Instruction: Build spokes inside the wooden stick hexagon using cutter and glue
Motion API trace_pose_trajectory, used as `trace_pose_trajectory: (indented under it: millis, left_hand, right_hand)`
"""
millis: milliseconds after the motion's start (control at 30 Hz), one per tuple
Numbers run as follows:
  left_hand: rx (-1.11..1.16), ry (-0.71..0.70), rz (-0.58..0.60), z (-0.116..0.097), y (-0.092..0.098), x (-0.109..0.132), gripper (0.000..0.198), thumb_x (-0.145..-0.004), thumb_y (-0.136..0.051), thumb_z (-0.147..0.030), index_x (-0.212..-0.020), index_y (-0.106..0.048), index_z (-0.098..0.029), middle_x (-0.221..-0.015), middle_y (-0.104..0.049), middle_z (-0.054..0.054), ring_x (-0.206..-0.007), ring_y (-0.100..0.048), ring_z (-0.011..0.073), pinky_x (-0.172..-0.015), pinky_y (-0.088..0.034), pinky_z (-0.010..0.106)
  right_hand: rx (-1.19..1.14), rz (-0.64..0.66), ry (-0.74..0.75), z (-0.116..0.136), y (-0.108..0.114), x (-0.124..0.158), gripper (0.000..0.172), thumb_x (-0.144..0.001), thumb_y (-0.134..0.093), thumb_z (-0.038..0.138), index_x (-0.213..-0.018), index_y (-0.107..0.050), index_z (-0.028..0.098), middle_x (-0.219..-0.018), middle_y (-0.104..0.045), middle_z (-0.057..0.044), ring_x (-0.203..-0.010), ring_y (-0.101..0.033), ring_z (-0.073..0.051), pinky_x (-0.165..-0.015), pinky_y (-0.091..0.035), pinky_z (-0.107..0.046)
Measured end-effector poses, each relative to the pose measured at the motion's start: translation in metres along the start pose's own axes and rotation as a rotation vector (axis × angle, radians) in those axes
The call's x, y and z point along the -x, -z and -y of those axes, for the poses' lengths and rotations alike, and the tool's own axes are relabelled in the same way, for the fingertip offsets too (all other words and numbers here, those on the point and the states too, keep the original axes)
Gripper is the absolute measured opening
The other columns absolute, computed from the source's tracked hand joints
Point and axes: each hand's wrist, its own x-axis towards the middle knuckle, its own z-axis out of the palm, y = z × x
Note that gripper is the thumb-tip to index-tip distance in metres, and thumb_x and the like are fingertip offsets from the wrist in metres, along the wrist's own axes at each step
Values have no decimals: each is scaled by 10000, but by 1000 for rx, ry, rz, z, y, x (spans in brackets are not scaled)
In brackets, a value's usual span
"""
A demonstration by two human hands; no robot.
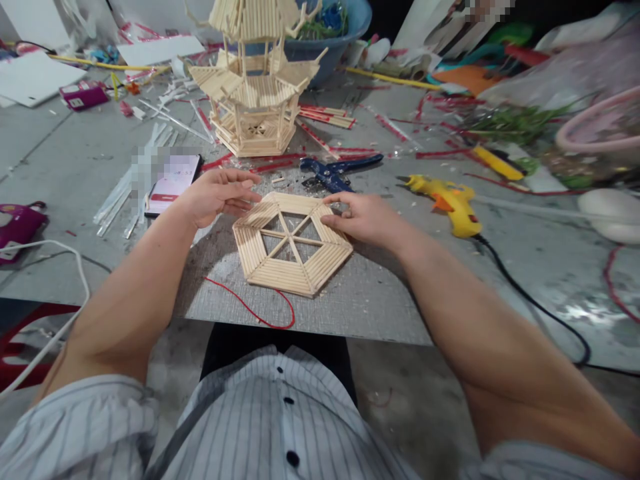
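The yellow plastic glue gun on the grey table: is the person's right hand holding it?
No, the yellow plastic glue gun lies apart from the right hand, whose fingers are at the hexagonal pale wooden frame.

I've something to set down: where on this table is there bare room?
A wide patch lies left, between two purple items and clear strips. A smaller one lies between the hexagonal panel, right forearm and near table edge. Behind the panel it's crowded: stick pagoda, pliers, red strips.
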Motion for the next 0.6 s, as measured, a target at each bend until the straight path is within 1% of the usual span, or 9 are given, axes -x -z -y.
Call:
trace_pose_trajectory:
  millis: [100,233,400,500,567,600]
  left_hand:
    - [33,-18,-13,2,0,-2,282,-841,-629,-299,-1083,-652,-156,-861,-741,47,-697,-680,99,-588,-517,175]
    - [55,-16,-54,3,0,-4,216,-841,-623,-249,-1030,-671,-155,-817,-741,44,-675,-680,107,-576,-520,198]
    - [37,-47,-78,7,-2,-9,163,-846,-623,-231,-986,-677,-167,-867,-742,57,-683,-678,102,-604,-515,220]
    - [13,-139,-141,12,-5,-13,142,-845,-605,-214,-962,-662,-157,-878,-736,60,-677,-671,95,-587,-509,204]
    - [-54,-257,-239,17,-7,-17,139,-854,-576,-233,-937,-651,-150,-877,-728,61,-666,-657,88,-583,-501,198]
    - [-115,-321,-294,19,-7,-18,143,-855,-565,-250,-903,-650,-146,-854,-721,61,-642,-639,83,-577,-488,196]
  right_hand:
    - [-40,21,-5,-1,-1,-1,454,-814,-595,402,-1208,-618,177,-525,-497,22,-516,-444,-151,-568,-334,-303]
    - [-65,37,14,-4,-2,-2,466,-815,-587,412,-1215,-605,173,-499,-489,35,-499,-438,-148,-558,-334,-298]
    - [-47,41,45,-3,-3,-2,470,-810,-587,391,-1219,-608,161,-515,-527,26,-511,-475,-150,-566,-353,-294]
    - [-22,30,72,-4,-3,-2,479,-820,-576,415,-1224,-619,161,-555,-567,1,-545,-507,-163,-565,-353,-292]
    - [11,-13,80,-5,1,-2,446,-839,-547,437,-1182,-650,170,-604,-605,-26,-577,-530,-176,-568,-351,-296]
    - [32,-54,80,-6,3,-3,421,-851,-527,440,-1148,-668,178,-638,-627,-42,-596,-542,-184,-575,-352,-301]
